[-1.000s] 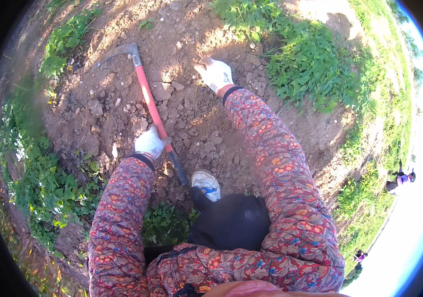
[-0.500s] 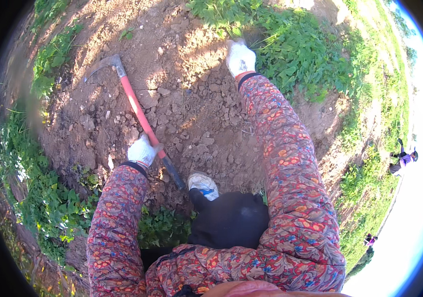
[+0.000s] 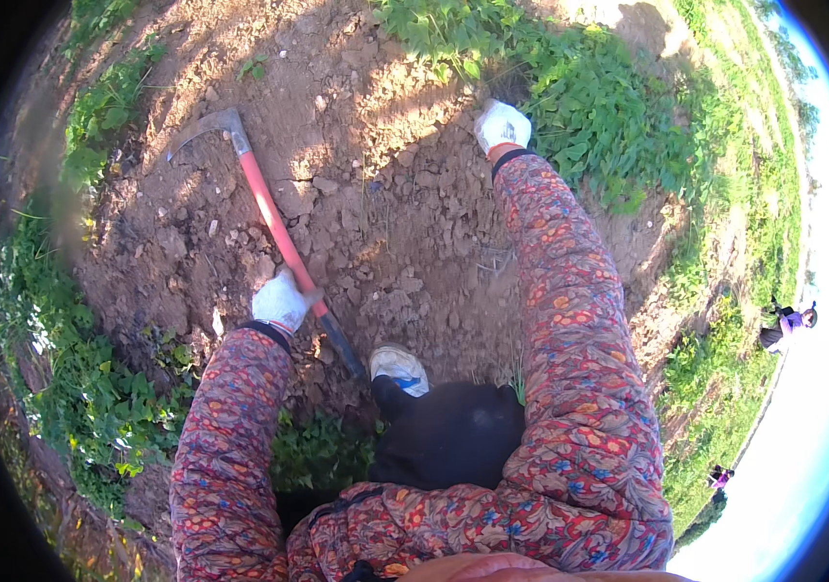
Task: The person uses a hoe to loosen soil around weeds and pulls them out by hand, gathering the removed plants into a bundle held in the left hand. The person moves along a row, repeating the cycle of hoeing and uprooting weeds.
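A long-handled sickle (image 3: 274, 218) lies across the soil, its red handle running up to a curved metal blade at the upper left. My left hand (image 3: 280, 302), in a white glove, is closed round the lower part of the handle, just above its dark end. Farther off to the right, my right hand (image 3: 503, 126), also gloved in white, is closed at the edge of a mass of green leafy vines (image 3: 594, 107). It appears to grip the vines, though its fingertips are hidden behind the back of the glove.
Cloddy brown soil (image 3: 414, 233) lies between my arms. My shoe (image 3: 398, 369) is close to the sickle's handle end. More green plants (image 3: 75, 369) grow along the left. Far to the right, a person (image 3: 791, 325) is in the field.
My right hand has shifted to the right and a little nearer, and the vine leaves beside it have moved slightly. My left hand and the sickle stay almost in place.
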### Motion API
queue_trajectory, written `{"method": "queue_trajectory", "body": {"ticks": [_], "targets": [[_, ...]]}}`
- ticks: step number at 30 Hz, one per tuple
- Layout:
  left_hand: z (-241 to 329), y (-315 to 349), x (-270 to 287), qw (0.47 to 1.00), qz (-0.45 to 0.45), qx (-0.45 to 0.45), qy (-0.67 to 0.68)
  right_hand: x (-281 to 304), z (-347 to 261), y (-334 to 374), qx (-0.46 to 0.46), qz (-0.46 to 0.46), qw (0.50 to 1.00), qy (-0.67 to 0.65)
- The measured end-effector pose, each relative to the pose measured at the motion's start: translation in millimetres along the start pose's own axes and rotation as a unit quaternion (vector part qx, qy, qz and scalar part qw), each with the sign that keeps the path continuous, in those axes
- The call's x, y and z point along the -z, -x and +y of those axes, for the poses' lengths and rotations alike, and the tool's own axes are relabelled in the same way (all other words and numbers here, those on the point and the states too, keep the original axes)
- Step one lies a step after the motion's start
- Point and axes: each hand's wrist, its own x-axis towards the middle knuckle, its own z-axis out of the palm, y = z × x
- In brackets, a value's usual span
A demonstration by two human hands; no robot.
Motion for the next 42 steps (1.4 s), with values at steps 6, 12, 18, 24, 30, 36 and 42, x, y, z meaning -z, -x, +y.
{"method": "queue_trajectory", "body": {"ticks": [6,12,18,24,30,36,42], "targets": [[-8.3,5.5,5.1,1.000,-0.003,0.010,0.008,54.4,-58.7,76.6,0.296,-0.005,0.942,-0.159],[0.9,5.2,9.6,1.000,-0.015,0.006,-0.007,20.3,-44.3,-13.3,0.356,0.092,0.924,-0.105],[-2.0,4.3,6.4,1.000,-0.010,0.003,-0.001,6.7,-41.4,-36.4,0.099,0.059,0.982,0.147],[0.3,1.6,5.6,1.000,-0.016,-0.002,-0.021,7.3,-18.0,-25.5,0.112,0.000,0.986,0.123],[-2.9,-0.6,1.9,1.000,-0.009,-0.013,0.007,20.4,-21.5,22.6,0.158,0.052,0.984,0.056],[-3.0,5.0,6.4,1.000,0.006,-0.011,-0.005,77.0,-66.0,120.6,0.239,0.066,0.953,-0.172],[7.1,27.7,2.0,0.992,0.122,-0.028,-0.003,73.8,-95.3,208.7,0.136,-0.025,0.930,-0.340]]}}
